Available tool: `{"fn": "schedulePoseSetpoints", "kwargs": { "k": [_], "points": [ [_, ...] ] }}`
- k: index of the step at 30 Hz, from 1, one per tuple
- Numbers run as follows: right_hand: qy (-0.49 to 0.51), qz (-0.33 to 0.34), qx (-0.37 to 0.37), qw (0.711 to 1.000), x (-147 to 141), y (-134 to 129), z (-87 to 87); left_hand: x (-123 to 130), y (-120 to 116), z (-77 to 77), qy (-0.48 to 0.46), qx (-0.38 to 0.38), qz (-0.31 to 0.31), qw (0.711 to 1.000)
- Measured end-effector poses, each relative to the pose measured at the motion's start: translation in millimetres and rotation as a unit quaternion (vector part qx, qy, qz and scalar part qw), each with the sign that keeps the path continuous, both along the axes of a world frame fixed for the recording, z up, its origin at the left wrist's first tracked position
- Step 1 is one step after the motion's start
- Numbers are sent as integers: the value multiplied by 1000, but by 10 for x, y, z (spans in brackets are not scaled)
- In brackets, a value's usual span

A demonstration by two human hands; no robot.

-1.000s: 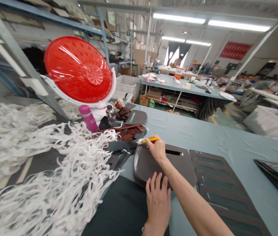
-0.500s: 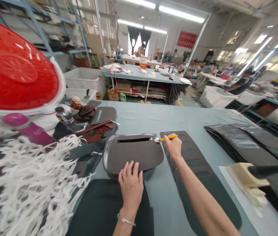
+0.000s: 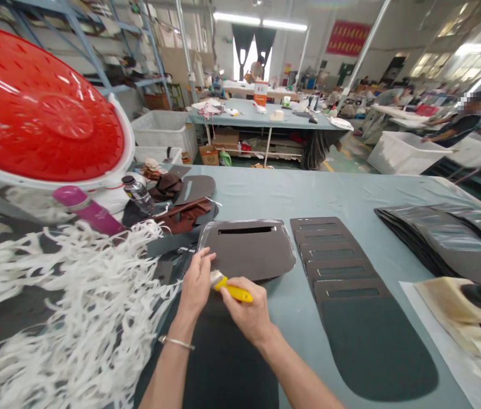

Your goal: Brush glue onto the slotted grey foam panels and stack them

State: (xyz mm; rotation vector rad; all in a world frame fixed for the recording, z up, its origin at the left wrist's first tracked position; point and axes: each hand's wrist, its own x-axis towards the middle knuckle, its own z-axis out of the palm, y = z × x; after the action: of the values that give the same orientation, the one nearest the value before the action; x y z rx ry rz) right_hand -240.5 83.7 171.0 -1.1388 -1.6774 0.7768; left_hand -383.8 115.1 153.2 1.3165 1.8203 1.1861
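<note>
gripping the yellow-handled brush (image 3: 237, 291) in my right hand (image 3: 246, 307), i'm holding my left hand (image 3: 197, 279) at the left edge of the slotted dark panel (image 3: 249, 250) on the tabletop (image 3: 261, 190); whether it's pinching, i can't tell. the panel's seeming light, bendy, easiest by unglossed edges.

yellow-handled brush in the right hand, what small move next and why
Probably sweep the yellow-handled brush along the near edge of the dark grey, rounded panel, the left hand steadying it: whitish streaks line its far edge, none show along the near one, and the bristles are by its near left corner.
</note>
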Motion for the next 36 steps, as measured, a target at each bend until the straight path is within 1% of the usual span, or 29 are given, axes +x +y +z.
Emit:
{"fn": "schedulePoseSetpoints", "kwargs": {
  "k": [1,3,5,7,8,9,10,11,12,14,16,17,18,19,20,21,22,24,25,26,27,28,30,31,32,33,34,35,36],
  "points": [
    [-5,1,-4,1000,20,-4,-53,-62,24,-27,24,-17,-12,999],
    [-27,-48,-14,998,315,-19,-145,-128,52,-111,68,-27,-35,997],
    [-58,-136,-16,989,838,-34,-183,-134,61,-194,89,-10,-51,995],
    [-92,-244,-4,965,1355,-20,-143,-89,63,-240,119,11,-64,991],
    [-108,-301,8,948,1530,12,-99,-47,63,-243,149,16,-68,986],
    [-116,-341,19,933,1616,66,-47,8,61,-233,189,16,-69,979],
    [-113,-362,30,925,1602,143,5,76,57,-214,237,10,-63,969],
    [-100,-361,42,926,1487,241,50,153,49,-190,287,2,-51,956],
    [-80,-337,51,937,1282,355,85,233,38,-166,335,-7,-38,941],
    [-36,-242,65,967,702,601,109,377,10,-133,409,-16,-11,913],
    [-11,-144,65,987,120,823,71,465,-14,-130,451,-18,-1,893],
    [-7,-114,60,992,-85,912,30,484,-21,-137,461,-18,-1,887],
    [-9,-96,55,994,-199,985,-20,488,-24,-148,466,-19,-1,884],
    [-15,-93,50,994,-210,1041,-75,483,-24,-160,467,-18,0,884],
    [-24,-106,45,993,-124,1084,-126,473,-21,-171,464,-17,3,885],
    [-37,-137,43,989,42,1116,-167,462,-17,-182,460,-15,5,888],
    [-52,-181,42,981,256,1140,-190,455,-11,-190,454,-14,8,891],
    [-87,-307,47,947,670,1178,-181,456,2,-199,445,-14,13,895],
    [-99,-359,49,927,795,1196,-154,464,8,-201,442,-16,16,897],
    [-105,-387,53,914,832,1215,-123,474,12,-200,440,-18,17,898],
    [-103,-386,59,915,772,1235,-92,485,14,-198,438,-21,18,898],
    [-94,-357,65,927,623,1255,-68,494,15,-194,438,-22,19,898],
    [-67,-239,78,966,167,1298,-51,503,8,-182,442,-24,16,897],
    [-61,-177,78,979,-68,1325,-58,502,2,-173,444,-25,11,895],
    [-64,-137,71,986,-256,1358,-75,497,-4,-162,446,-25,8,895],
    [-72,-117,61,989,-369,1395,-100,491,-9,-150,447,-25,8,894],
    [-83,-116,50,988,-389,1436,-127,484,-13,-138,445,-24,7,895],
    [-98,-136,39,985,-313,1474,-151,478,-15,-126,443,-22,8,896],
    [-116,-170,31,978,-152,1505,-169,474,-16,-115,439,-19,9,898]
  ]
}}
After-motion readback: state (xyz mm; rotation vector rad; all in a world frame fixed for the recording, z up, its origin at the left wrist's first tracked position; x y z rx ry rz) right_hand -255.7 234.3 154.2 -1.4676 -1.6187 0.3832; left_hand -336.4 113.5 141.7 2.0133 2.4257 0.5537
